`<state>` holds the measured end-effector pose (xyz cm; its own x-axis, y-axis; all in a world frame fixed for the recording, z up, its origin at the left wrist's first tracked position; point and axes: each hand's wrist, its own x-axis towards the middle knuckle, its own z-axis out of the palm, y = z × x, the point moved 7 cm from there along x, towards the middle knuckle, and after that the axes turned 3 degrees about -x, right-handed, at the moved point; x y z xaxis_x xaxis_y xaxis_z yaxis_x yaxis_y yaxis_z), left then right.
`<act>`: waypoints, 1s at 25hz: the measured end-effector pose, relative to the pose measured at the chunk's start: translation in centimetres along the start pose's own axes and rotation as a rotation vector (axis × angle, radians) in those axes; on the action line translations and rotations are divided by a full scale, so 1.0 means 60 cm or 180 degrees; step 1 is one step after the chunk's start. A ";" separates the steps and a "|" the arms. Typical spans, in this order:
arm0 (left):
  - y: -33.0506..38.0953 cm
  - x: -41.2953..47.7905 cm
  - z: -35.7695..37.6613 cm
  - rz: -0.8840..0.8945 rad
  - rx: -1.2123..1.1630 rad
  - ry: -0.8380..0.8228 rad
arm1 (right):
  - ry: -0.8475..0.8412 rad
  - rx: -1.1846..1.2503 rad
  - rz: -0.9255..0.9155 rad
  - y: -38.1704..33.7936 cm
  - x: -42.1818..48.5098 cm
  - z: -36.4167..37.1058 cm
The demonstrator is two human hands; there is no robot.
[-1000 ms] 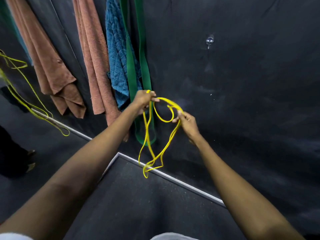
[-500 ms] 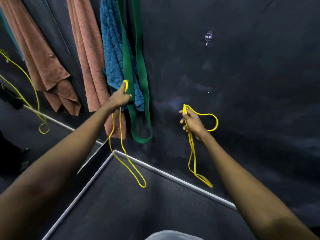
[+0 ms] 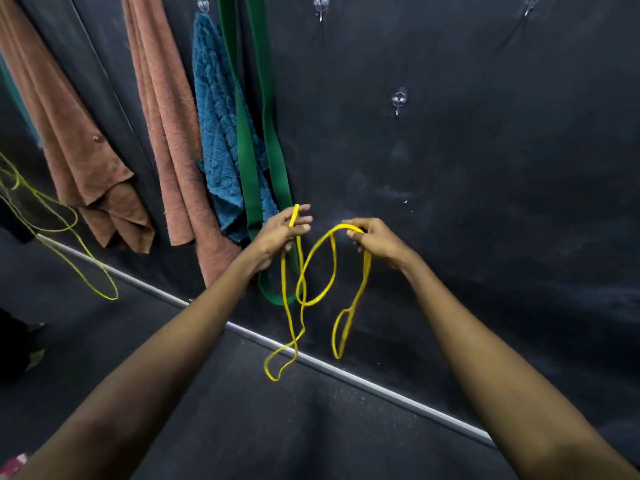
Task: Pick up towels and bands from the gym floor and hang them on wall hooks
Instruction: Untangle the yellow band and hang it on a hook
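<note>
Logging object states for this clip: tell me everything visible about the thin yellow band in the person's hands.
The yellow band is a thin, flat, rubbery-looking strip, bright yellow. The left hand pinches an upright end; the right hand grips a bend beside it. Slack loops hang from both hands, crossing and twisting between them, in front of the dark wall. Whether it is one band or two cannot be told.
</note>
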<state>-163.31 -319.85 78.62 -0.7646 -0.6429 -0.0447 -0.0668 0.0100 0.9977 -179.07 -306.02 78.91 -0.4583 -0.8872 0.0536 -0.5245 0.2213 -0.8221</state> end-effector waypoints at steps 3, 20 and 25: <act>0.028 0.009 0.064 0.0204 0.0503 -0.0326 | -0.0022 0.0153 -0.0259 -0.043 0.004 0.009; 0.036 0.026 -0.078 0.0109 0.0275 0.1209 | -0.0037 0.0669 0.0446 0.080 -0.062 0.003; 0.031 -0.004 0.008 0.0221 0.0355 0.0194 | 0.0141 -0.0542 -0.0405 -0.022 -0.023 -0.015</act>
<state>-163.53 -319.32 80.44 -0.7297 -0.6830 0.0307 -0.0886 0.1390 0.9863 -178.39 -304.71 80.42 -0.4098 -0.8945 0.1787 -0.6920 0.1773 -0.6998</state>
